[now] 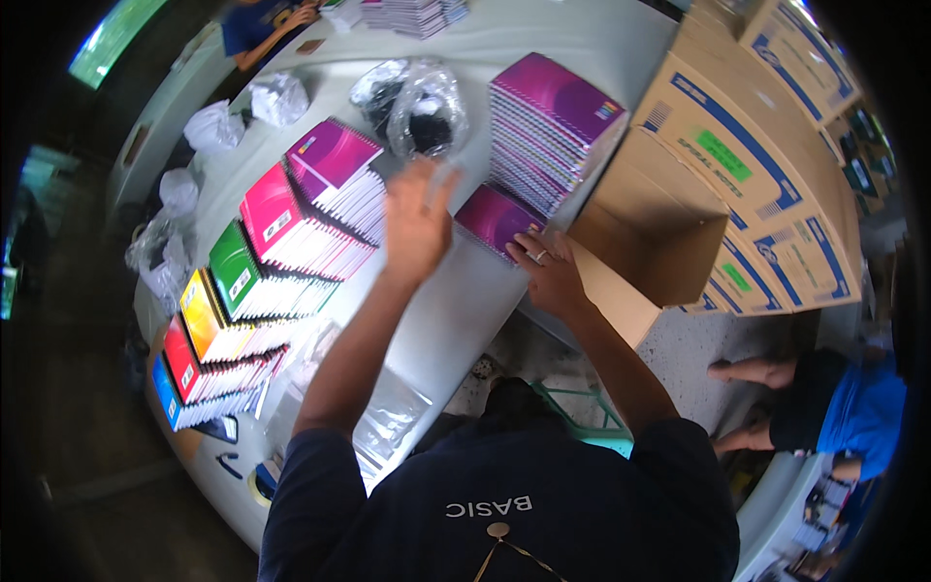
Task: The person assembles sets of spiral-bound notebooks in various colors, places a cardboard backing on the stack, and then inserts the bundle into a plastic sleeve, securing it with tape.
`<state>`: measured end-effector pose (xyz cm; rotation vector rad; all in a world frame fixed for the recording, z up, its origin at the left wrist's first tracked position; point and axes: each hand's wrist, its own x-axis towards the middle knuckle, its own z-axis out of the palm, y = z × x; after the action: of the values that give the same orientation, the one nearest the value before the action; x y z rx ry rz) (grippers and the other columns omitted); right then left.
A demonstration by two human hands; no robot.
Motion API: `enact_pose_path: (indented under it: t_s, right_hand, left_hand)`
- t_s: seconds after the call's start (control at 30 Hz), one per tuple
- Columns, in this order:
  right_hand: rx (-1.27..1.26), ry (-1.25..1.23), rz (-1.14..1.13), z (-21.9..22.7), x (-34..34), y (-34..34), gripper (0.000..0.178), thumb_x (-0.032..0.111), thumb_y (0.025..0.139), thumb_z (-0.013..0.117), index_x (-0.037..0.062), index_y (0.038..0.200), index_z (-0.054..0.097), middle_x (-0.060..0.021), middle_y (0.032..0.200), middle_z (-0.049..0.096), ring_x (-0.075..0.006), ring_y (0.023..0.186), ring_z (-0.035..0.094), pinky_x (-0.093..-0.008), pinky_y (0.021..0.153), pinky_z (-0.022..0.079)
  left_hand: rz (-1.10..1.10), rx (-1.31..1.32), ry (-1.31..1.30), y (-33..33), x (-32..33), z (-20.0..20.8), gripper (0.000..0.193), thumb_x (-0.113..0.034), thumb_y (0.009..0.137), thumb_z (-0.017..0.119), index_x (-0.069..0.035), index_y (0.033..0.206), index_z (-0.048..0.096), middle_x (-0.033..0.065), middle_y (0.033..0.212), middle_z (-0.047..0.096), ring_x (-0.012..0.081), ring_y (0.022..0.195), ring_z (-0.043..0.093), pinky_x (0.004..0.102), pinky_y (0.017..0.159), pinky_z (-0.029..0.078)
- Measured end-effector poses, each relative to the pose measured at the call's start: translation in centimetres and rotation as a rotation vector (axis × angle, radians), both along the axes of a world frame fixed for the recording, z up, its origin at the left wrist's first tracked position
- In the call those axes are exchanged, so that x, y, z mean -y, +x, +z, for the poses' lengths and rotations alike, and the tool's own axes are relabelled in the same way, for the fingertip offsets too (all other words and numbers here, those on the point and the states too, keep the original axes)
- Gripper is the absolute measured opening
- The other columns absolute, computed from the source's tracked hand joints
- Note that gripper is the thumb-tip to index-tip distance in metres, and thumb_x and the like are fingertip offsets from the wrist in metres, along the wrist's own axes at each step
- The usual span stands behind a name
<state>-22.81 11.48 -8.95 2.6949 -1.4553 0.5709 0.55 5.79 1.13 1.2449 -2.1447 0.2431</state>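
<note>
My right hand (551, 276), with a ring on one finger, rests its stretched fingers on the near edge of a purple spiral notebook (495, 219). That notebook lies at the foot of a tall stack of purple spiral notebooks (553, 112). My left hand (419, 221) is raised over the table, its fingers apart and blurred by motion, with nothing visible in it. Left of it is a shorter purple notebook stack (333, 155). From there a row of stacks runs toward the lower left: pink (272, 213), green (233, 264), yellow (202, 315), red (180, 361) and blue (165, 391).
An opened cardboard box (645, 199) stands at the table's right edge, beside stacked closed cartons (747, 145). Crumpled plastic bags (425, 107) and clear plastic sheets (388, 417) lie on the white table (456, 320). Other people (868, 407) are at the right and top left.
</note>
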Motion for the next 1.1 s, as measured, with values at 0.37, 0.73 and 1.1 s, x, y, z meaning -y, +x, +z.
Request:
enact_pose_path:
  t_s: [0.37, 0.73, 1.1]
  right_hand:
    - [1.157, 0.526, 0.306, 12.8, 4.5, 10.1, 0.041, 0.013, 0.083, 0.065, 0.0008, 0.121, 0.055, -0.0099, 0.111, 0.062, -0.0232, 0.104, 0.058, -0.0370, 0.094, 0.043]
    - [1.777, 1.719, 0.198, 5.8, 4.5, 11.9, 0.043, 0.031, 0.097, 0.044, 0.0022, 0.130, 0.045, -0.0104, 0.123, 0.057, -0.0199, 0.111, 0.056, -0.0343, 0.096, 0.044]
    - [1.713, 1.794, 0.216, 5.2, 3.7, 13.4, 0.041, 0.011, 0.090, 0.057, 0.0038, 0.128, 0.045, -0.0111, 0.118, 0.057, -0.0232, 0.107, 0.058, -0.0380, 0.090, 0.049]
  left_hand:
    - [-0.293, -0.207, 0.458, 6.0, -4.6, 10.5, 0.037, -0.018, 0.082, 0.067, -0.003, 0.115, 0.060, 0.0173, 0.105, 0.065, 0.0324, 0.086, 0.065, 0.0383, 0.075, 0.050]
    - [0.394, 0.059, -0.050, 11.2, 0.1, 4.1, 0.022, -0.017, 0.084, 0.061, -0.008, 0.102, 0.067, 0.0082, 0.083, 0.068, 0.0248, 0.071, 0.064, 0.0345, 0.070, 0.049]
    - [0.269, 0.138, -0.066, 10.0, -8.8, 4.0, 0.033, -0.018, 0.077, 0.069, -0.011, 0.109, 0.065, 0.0087, 0.114, 0.061, 0.0247, 0.102, 0.057, 0.0388, 0.089, 0.043]
